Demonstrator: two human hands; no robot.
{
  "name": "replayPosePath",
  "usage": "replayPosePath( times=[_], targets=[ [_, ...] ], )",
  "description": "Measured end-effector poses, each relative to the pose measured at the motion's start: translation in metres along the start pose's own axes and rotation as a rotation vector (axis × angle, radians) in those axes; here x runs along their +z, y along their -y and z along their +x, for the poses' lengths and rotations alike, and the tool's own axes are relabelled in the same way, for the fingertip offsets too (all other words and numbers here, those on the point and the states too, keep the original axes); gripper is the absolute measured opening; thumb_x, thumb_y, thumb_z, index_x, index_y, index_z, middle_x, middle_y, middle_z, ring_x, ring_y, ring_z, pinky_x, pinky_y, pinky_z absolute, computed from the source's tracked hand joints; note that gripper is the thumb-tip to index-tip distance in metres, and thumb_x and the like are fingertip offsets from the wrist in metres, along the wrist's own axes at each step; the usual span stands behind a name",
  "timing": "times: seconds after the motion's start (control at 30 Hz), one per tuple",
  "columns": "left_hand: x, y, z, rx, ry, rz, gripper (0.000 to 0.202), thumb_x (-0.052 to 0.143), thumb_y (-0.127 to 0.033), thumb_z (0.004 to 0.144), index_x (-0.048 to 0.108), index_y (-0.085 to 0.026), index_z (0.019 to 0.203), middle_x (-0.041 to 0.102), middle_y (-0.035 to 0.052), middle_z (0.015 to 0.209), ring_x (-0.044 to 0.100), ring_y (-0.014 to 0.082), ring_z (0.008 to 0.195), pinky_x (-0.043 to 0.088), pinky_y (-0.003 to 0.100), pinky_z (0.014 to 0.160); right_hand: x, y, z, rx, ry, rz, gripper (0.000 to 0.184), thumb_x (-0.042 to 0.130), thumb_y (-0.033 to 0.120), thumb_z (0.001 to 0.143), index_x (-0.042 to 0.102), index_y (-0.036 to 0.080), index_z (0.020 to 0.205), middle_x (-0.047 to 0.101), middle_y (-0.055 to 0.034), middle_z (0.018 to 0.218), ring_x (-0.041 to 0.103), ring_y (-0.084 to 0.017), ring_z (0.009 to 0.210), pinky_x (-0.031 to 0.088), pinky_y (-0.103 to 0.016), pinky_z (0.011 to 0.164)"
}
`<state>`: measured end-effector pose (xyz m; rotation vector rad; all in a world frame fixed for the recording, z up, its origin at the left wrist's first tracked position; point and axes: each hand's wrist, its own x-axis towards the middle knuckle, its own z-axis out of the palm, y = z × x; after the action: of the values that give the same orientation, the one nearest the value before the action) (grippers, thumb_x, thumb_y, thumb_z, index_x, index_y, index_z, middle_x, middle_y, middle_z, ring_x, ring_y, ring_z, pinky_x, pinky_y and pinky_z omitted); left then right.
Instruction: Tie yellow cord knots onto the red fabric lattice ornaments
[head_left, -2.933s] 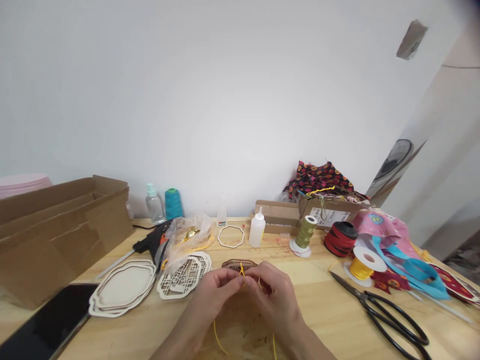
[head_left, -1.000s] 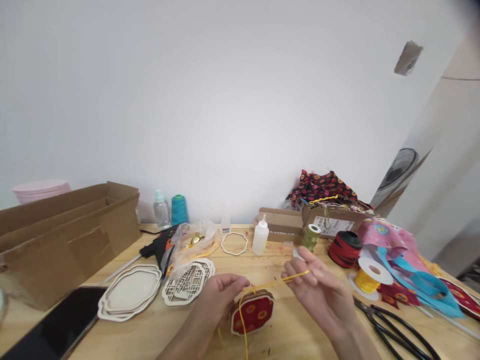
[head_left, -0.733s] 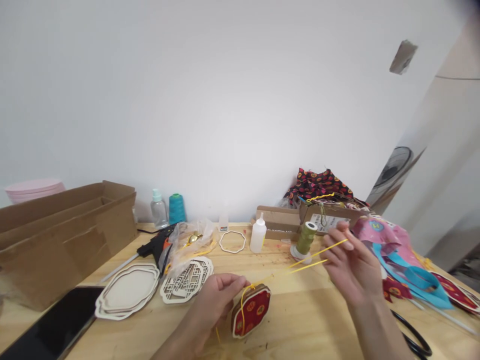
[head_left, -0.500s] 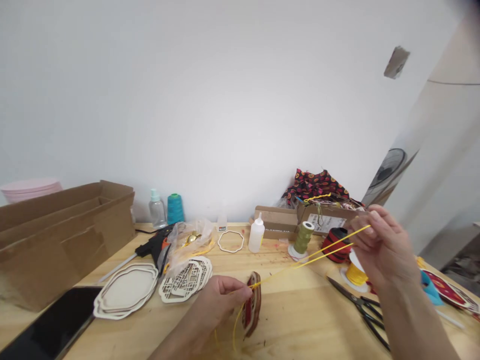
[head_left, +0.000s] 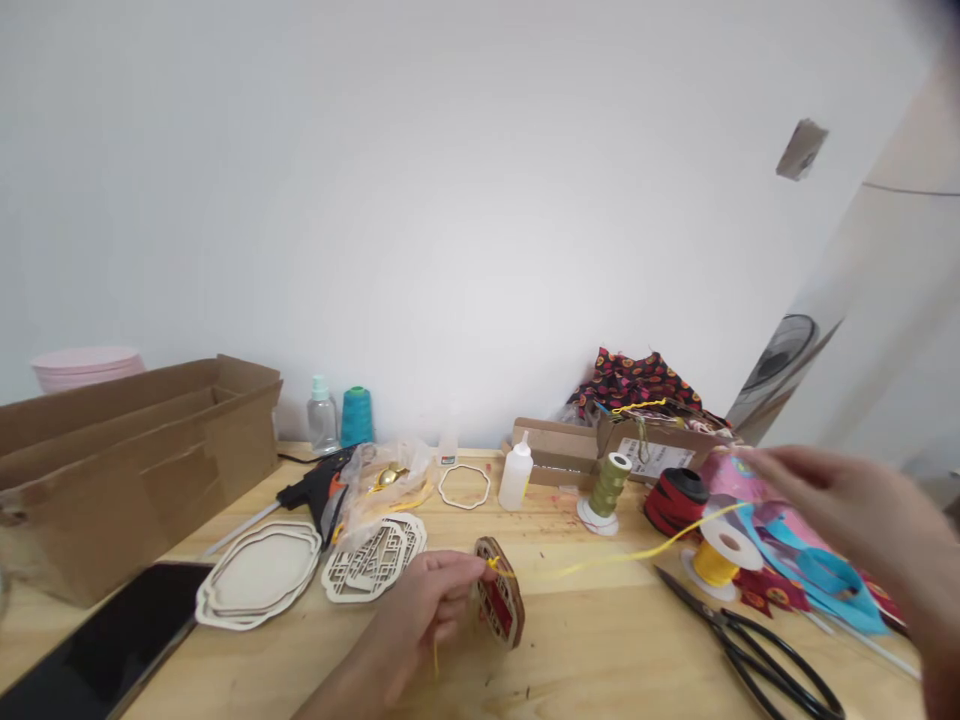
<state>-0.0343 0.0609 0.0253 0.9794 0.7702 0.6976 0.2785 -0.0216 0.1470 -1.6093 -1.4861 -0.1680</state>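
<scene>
Pinched finger and thumb of my left hand (head_left: 431,605) hold the yellow cord (head_left: 637,555) at the upper edge of a layered wooden ornament (head_left: 501,600). The ornament has a brown lattice frame with red inside and stands tilted over the table. From it the cord runs right in a slack curve, its far part rising to just beside my right hand (head_left: 855,510). That hand is smeared by motion, so I cannot tell whether its fingers grip the cord. Black-handled scissors (head_left: 739,635) lie below it, and a spool of yellow cord (head_left: 720,555) stands to its left.
On the left are a cardboard box (head_left: 150,470), a phone (head_left: 105,635), pale wooden plates (head_left: 262,575), lattice pieces (head_left: 375,560) and a glue gun (head_left: 319,485). Behind stand a glue bottle (head_left: 515,475) and an olive thread spool (head_left: 610,485). Blue ribbon (head_left: 817,570) lies at right.
My right hand has moved right and turned over. The two taut cord strands now show as one slack strand. The ornament has turned, showing more of its face; my left hand stays beside it.
</scene>
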Motion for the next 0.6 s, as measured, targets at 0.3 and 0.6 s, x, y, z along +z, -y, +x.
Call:
replayPosePath(
  times=[0.3,0.6],
  targets=[
    [0.001,0.000,-0.001,-0.024,0.019,-0.040,0.029,0.057,-0.029,0.064,0.035,-0.018,0.048,0.017,-0.0116,0.043,0.007,0.0046,0.039,0.003,0.019,0.037,0.150,0.086,-0.091,-0.223,0.470,0.060,0.054,0.067,0.026,0.058,0.047,0.024,0.107,0.058,-0.0048,0.090,0.055,-0.019,0.072,0.044,-0.027,0.059],
    [0.001,0.005,0.007,0.046,-0.103,0.113,0.027,0.057,-0.040,0.064,0.060,-0.014,0.072,0.022,-0.0139,0.030,0.010,0.0025,0.026,0.006,0.018,0.029,0.174,0.050,-0.058,-0.672,0.310,-0.076,0.030,0.044,0.011,0.079,0.054,0.028,0.101,0.062,-0.0044,0.090,0.052,-0.014,0.070,0.039,-0.023,0.057]
  ],
)
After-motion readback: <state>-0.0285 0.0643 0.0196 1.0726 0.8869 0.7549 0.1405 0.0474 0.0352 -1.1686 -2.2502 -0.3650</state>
